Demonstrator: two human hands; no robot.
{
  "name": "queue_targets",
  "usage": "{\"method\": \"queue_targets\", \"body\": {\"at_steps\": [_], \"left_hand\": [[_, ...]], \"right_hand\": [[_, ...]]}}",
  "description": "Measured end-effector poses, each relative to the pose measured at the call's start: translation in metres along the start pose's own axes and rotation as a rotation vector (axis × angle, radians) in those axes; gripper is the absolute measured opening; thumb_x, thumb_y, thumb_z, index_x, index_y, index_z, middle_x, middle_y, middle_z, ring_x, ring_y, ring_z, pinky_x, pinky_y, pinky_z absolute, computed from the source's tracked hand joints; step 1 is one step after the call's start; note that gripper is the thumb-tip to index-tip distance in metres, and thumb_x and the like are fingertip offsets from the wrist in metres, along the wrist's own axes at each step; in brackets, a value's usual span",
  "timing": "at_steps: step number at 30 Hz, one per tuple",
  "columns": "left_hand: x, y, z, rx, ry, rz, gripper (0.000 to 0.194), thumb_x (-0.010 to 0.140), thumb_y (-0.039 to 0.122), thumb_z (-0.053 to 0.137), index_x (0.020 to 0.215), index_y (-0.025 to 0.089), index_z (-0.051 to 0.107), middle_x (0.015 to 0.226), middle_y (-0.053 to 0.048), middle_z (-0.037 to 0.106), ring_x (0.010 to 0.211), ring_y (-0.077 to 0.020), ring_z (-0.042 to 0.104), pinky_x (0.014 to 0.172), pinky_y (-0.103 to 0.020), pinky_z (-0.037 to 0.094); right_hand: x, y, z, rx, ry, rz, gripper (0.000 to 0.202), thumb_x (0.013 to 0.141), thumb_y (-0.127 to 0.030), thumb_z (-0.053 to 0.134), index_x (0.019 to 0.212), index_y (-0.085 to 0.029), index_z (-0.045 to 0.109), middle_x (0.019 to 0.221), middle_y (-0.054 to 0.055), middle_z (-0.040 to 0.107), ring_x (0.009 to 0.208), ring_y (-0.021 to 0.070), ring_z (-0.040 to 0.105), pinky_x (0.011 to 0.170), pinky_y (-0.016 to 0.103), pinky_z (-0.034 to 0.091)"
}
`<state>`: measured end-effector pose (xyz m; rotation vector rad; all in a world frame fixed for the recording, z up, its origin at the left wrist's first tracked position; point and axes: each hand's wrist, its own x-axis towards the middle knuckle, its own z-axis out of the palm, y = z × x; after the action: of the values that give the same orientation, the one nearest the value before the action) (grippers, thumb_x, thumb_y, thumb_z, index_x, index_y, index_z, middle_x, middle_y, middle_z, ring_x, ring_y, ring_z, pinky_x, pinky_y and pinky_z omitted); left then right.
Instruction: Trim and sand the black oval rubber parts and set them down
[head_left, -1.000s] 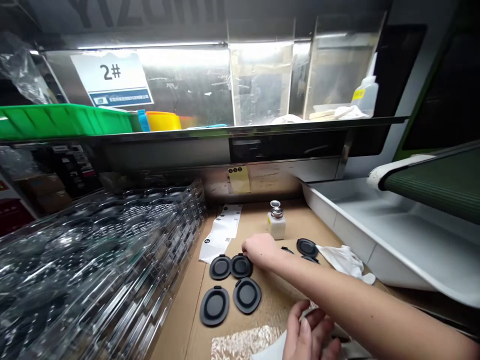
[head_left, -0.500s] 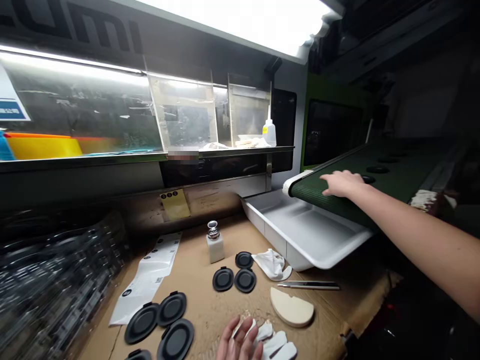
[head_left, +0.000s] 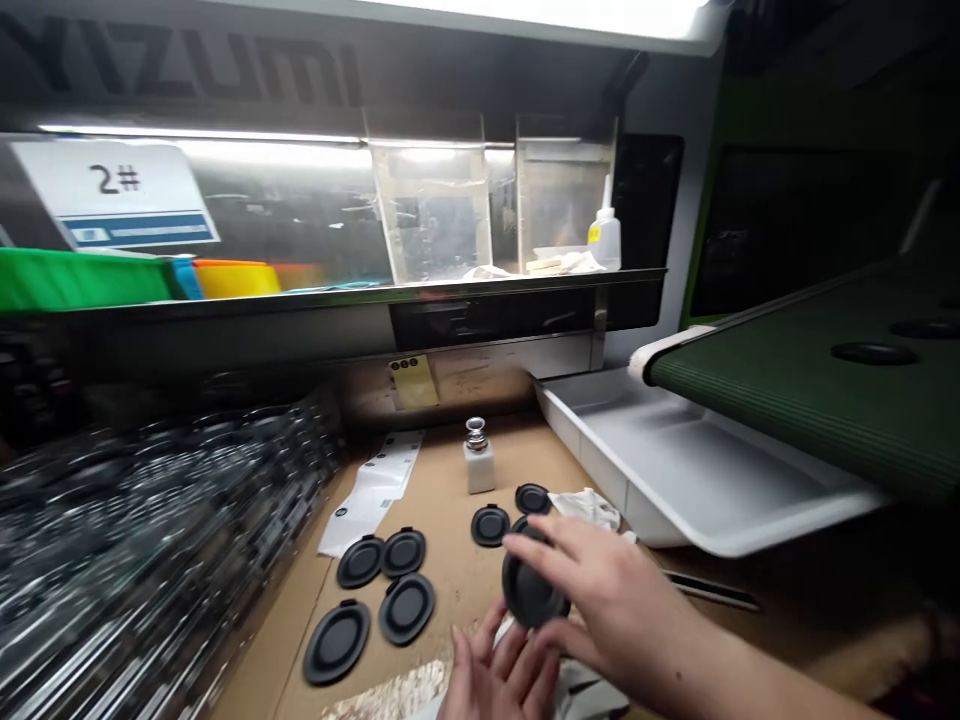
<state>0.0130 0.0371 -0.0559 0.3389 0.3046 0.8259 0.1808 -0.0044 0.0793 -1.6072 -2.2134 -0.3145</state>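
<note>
- Your right hand (head_left: pixel 604 575) is bare, with slim fingers and a smooth, rounded back.
- Your right forearm (head_left: pixel 742 675) is bare from the wrist to the edge of view.
- 1 small, dot-like mark (head_left: pixel 679 675) sits near that wrist.
- Your left hand (head_left: pixel 502 665) is bare too, its fingers slim.

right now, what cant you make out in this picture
All in the head view:
Rim of the held black disc: partly covered by the right hand.
Left end of the slim tool: behind the right hand.
Wrist of the left hand: cut off by the bottom edge.
Small print on the sign: too blurred to read.
Contents of the clear trays: lost in blur and glare.
</note>
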Motion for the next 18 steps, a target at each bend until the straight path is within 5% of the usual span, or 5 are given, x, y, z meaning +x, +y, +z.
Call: {"method": "queue_targets", "body": {"at_steps": [3,8,13,16,18], "left_hand": [[-0.005,-0.002,0.005,-0.045,0.026,0.010,0.037,0.081,0.048,0.043,0.098,0.025,0.068,0.111,-0.011,0.065,0.104,-0.0287,0.058,0.090,-0.047,0.040],[-0.009,-0.006,0.018,-0.086,0.148,0.021,0.039,0.082,0.048,0.042,0.099,0.022,0.066,0.107,-0.012,0.067,0.102,-0.0267,0.059,0.088,-0.043,0.040],[-0.011,-0.010,0.029,-0.147,0.204,0.039,0.037,0.081,0.045,0.047,0.099,0.017,0.063,0.102,-0.015,0.067,0.098,-0.0264,0.061,0.086,-0.038,0.041],[-0.012,-0.012,0.031,-0.140,0.215,0.069,0.033,0.082,0.041,0.047,0.097,0.015,0.062,0.103,-0.017,0.067,0.098,-0.0272,0.061,0.087,-0.038,0.040],[-0.014,-0.013,0.031,-0.135,0.202,0.087,0.032,0.082,0.040,0.047,0.096,0.015,0.062,0.103,-0.017,0.067,0.097,-0.0268,0.061,0.088,-0.039,0.039]], "right_hand": [[-0.025,-0.001,0.042,0.056,-0.033,0.077,0.054,0.067,-0.035,0.068,0.118,-0.030,0.051,0.117,0.005,0.058,0.104,0.0229,0.056,0.085,0.036,0.049],[-0.068,0.048,0.085,-0.135,0.095,0.079,0.038,0.071,-0.035,0.062,0.107,-0.025,0.060,0.101,0.005,0.065,0.087,0.0215,0.063,0.069,0.031,0.055],[-0.073,0.065,0.079,-0.035,0.186,0.029,0.037,0.081,-0.036,0.046,0.115,-0.024,0.053,0.101,0.002,0.066,0.086,0.0171,0.065,0.066,0.025,0.056],[-0.068,0.049,0.073,0.061,0.235,0.058,0.036,0.084,-0.030,0.041,0.119,-0.027,0.051,0.102,0.002,0.066,0.085,0.0167,0.065,0.061,0.022,0.055],[-0.068,0.029,0.077,0.132,0.234,-0.053,0.034,0.084,-0.029,0.043,0.116,-0.030,0.053,0.099,0.002,0.066,0.081,0.0162,0.065,0.060,0.021,0.054]]}}
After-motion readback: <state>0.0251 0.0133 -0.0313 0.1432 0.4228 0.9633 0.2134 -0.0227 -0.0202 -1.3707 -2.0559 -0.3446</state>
